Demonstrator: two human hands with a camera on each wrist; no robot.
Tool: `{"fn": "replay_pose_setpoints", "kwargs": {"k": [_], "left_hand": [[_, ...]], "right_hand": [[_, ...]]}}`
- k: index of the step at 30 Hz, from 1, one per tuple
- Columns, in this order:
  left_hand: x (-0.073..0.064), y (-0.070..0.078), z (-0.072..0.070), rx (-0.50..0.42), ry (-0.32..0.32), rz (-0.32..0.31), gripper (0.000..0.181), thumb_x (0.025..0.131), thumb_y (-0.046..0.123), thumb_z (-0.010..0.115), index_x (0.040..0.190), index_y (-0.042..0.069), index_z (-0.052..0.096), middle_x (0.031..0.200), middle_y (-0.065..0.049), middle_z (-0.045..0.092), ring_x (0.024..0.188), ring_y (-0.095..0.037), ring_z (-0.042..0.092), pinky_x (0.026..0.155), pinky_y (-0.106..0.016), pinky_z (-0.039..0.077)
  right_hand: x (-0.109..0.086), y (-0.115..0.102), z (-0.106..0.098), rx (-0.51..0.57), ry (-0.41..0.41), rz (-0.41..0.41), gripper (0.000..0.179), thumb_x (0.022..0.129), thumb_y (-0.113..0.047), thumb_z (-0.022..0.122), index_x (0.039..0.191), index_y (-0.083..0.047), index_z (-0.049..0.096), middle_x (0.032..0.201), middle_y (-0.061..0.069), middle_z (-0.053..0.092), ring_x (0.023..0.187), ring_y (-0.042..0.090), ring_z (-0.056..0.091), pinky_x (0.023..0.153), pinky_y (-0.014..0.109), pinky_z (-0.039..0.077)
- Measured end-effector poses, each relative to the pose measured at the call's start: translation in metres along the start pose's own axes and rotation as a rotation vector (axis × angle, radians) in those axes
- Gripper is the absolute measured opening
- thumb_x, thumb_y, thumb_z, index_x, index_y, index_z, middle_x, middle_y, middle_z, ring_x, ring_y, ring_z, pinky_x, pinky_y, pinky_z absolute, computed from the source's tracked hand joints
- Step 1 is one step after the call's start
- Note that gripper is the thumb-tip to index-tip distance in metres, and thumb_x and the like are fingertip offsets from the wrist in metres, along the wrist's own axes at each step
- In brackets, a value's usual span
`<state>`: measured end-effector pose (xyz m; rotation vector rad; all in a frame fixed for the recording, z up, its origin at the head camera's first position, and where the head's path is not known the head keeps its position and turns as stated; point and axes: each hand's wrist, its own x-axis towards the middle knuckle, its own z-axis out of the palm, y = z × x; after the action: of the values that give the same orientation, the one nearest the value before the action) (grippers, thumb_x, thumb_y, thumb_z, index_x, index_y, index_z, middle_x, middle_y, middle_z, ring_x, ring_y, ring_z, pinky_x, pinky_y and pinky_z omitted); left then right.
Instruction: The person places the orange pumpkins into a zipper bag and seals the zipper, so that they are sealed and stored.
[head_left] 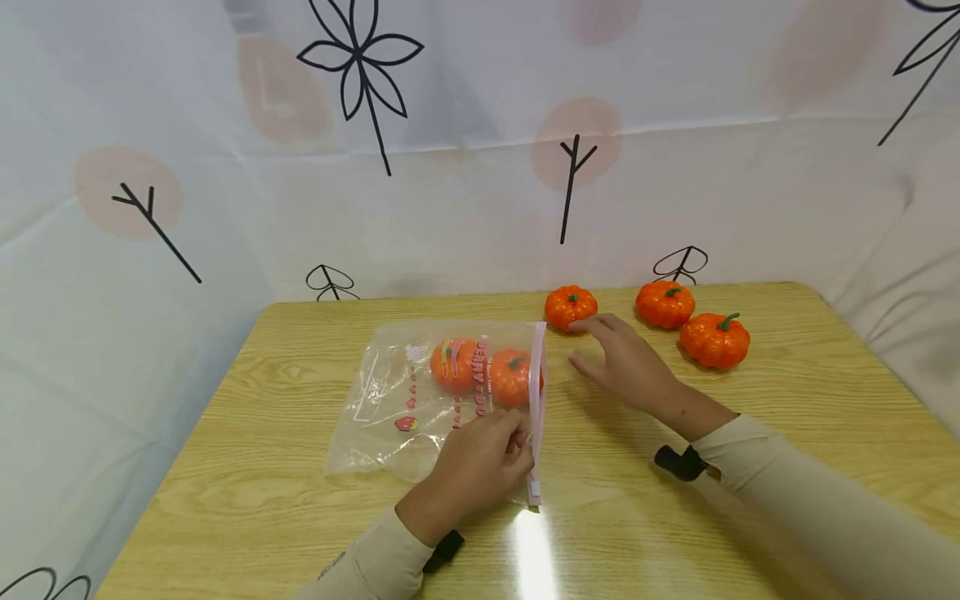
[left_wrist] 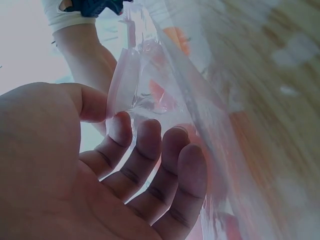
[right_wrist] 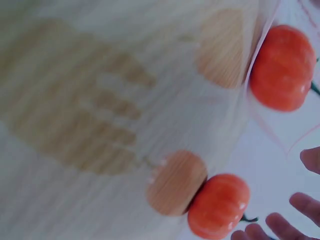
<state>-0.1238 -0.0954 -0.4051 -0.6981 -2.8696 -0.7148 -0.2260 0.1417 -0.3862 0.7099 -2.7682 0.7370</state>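
A clear zip bag [head_left: 378, 392] with a pink slider edge lies flat on the table, two small orange pumpkins inside, one of them [head_left: 512, 379] close to the opening. My left hand [head_left: 483, 458] pinches the bag's opening edge between thumb and fingers, as the left wrist view also shows. My right hand [head_left: 630, 362] hovers right of the bag with fingers spread. Its fingertips are at a loose pumpkin [head_left: 568, 307] near the table's back edge; whether they touch it I cannot tell. Nothing is held in that hand.
Two more pumpkins, one [head_left: 665, 303] at the back and one [head_left: 715, 341] slightly nearer, stand right of my right hand. The wooden table [head_left: 247, 450] ends at a white patterned cloth [head_left: 465, 208] hanging behind it.
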Motion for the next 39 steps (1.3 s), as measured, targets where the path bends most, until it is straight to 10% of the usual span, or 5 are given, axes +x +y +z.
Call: {"fn": "replay_pose_setpoints", "kwargs": {"k": [39], "left_hand": [[0.000,0.000,0.005,0.013,-0.025,0.007,0.015,0.088,0.025,0.062,0.079,0.024,0.050,0.071,0.013,0.044,0.060,-0.002,0.039,0.051,-0.017,0.031]], "right_hand": [[0.055,0.036,0.006,-0.033,-0.193,0.245,0.086,0.095,-0.038,0.065,0.157,0.001,0.019,0.156,0.033,0.026,0.140,0.053,0.032,0.113,0.064,0.029]]}}
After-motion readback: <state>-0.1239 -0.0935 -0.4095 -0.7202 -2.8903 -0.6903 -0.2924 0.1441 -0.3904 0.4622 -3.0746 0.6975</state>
